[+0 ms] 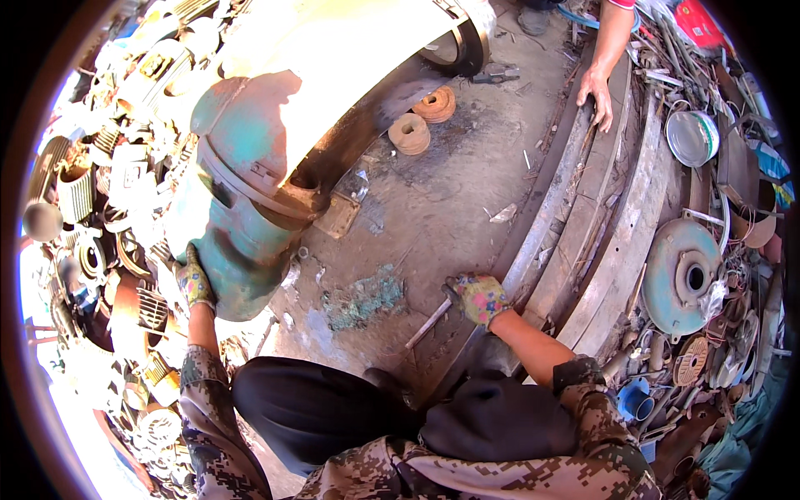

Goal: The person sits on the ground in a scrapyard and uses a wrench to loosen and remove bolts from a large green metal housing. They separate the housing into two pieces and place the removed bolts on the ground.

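In the head view, the green casing stood left of centre, its lower end toward the person and a large sunlit shell close beyond it. The gloved left hand lay against the casing's outer side, probably to steady it; whether the fingers curled around an edge, I could not tell. The gloved right hand was closed around a short pale rod, one end pointing back toward the knees, perhaps gripped near its end to leave length free.

A co-worker's bare hand reached down to the long beams, fingers at an edge, seemingly for support. Two brown rolls sat beside the shell, and a small flat plate lay by the casing's right edge.

The open room was the bare floor between casing and beams. To the left, the scrap heap crowded the casing; to the right, the beams bounded the floor, with a round green cover beyond them.
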`<action>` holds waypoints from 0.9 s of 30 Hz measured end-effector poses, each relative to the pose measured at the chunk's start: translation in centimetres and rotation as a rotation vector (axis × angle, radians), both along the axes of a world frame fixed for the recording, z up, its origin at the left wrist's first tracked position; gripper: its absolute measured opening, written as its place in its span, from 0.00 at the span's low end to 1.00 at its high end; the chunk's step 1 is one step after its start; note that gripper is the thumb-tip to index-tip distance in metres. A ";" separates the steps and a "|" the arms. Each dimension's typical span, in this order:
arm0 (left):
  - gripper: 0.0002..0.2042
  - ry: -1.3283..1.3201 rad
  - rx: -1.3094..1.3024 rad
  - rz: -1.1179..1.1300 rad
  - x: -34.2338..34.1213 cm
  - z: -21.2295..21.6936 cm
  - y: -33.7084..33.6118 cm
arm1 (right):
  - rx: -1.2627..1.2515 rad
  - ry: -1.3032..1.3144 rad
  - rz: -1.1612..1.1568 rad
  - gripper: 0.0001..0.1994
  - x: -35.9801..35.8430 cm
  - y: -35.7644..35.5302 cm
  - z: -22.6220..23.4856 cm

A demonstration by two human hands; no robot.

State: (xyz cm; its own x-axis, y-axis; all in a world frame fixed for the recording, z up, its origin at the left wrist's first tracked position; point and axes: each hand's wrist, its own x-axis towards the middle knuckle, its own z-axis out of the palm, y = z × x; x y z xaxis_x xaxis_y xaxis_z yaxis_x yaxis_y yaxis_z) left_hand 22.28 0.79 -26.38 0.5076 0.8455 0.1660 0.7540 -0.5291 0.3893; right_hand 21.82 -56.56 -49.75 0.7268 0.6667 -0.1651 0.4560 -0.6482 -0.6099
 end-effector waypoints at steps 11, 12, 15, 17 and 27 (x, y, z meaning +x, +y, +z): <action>0.45 -0.093 -0.054 -0.016 0.2 -0.4 0.0 | -0.072 0.086 0.026 0.15 0.3 0.1 0.1; 0.45 -0.104 -0.062 -0.019 0.0 -0.3 0.3 | -0.067 0.080 0.024 0.15 0.3 0.2 0.2; 0.45 -0.126 -0.116 0.005 0.0 -0.5 1.0 | -0.060 0.068 0.034 0.15 0.3 0.2 -0.5; 0.45 -0.134 -0.081 -0.007 -0.1 -0.9 1.2 | -0.057 0.060 0.036 0.15 0.2 0.2 -0.8; 0.44 -0.077 -0.008 -0.042 0.2 -0.9 1.0 | -0.045 0.076 0.020 0.14 0.2 0.0 0.1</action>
